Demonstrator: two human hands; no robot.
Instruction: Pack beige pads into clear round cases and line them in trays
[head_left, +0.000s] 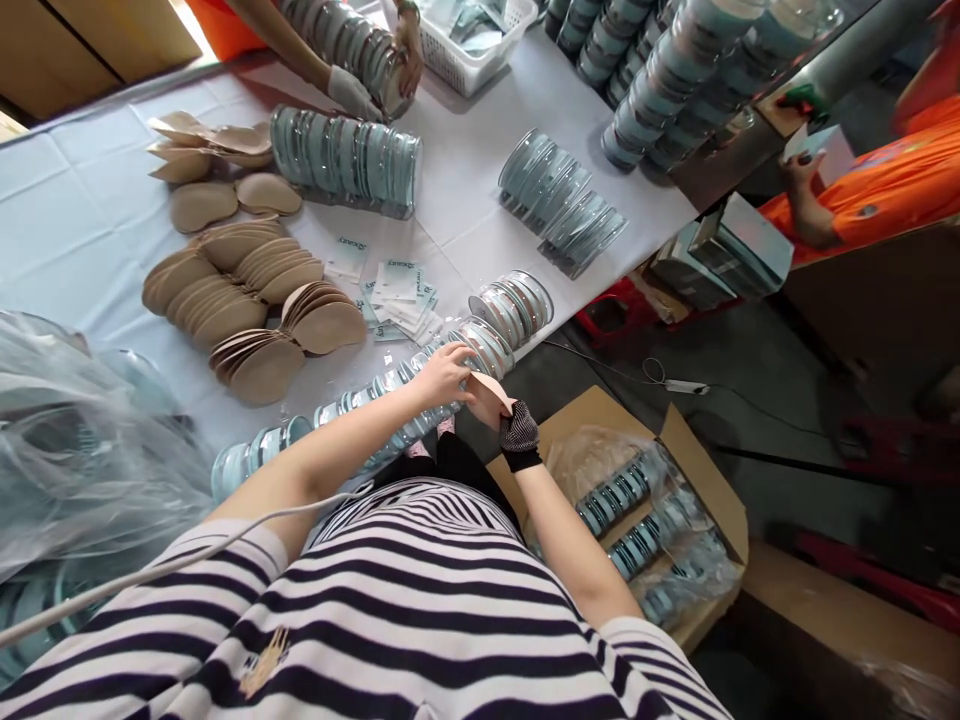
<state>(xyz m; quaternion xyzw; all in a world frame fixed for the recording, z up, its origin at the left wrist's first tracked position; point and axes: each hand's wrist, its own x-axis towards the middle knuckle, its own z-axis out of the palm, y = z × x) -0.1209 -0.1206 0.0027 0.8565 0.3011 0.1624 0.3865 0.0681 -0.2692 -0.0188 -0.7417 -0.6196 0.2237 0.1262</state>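
Note:
A beige pad with curved edges (489,396) is held over the table's front edge between my two hands. My left hand (444,378) is bare, with its bent fingers pinching the pad's left end. On my right hand (519,430) is a dark patterned glove, closed on the pad's lower right end. Beneath and around my left hand runs a row of round clear plastic containers with pale blue-green contents (382,390). Similar containers (517,305) stand just beyond my hands. Small printed white cards or packets (401,295) lie scattered behind my left hand.
Stacks of beige two-lobed pads (240,275) cover the left of the white table (457,180). A co-worker's hands (382,85) handle containers near a white basket (480,60). An open cardboard box (720,480) sits at right. A cable (180,555) crosses my left arm.

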